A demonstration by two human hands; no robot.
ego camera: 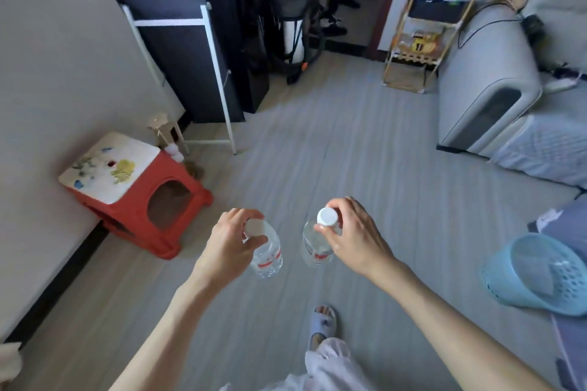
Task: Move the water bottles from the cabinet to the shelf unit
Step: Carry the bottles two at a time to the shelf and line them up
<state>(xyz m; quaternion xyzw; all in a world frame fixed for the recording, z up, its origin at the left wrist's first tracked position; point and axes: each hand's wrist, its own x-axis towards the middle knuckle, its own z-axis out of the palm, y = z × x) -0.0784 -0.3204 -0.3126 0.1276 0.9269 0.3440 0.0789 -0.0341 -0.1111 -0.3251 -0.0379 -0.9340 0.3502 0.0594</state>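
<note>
- one camera only, worn on my head, wide-angle, looking forward and down.
- nearest to it are my left hand (230,240) and right hand (352,236), low in the middle of the view.
- it faces across the grey floor (317,143) to the far shelf unit (435,19), upper right.
- no second view shares the scene.

floor (317,136) grey planks | wall (63,57) pale | red stool (139,200) left
</note>
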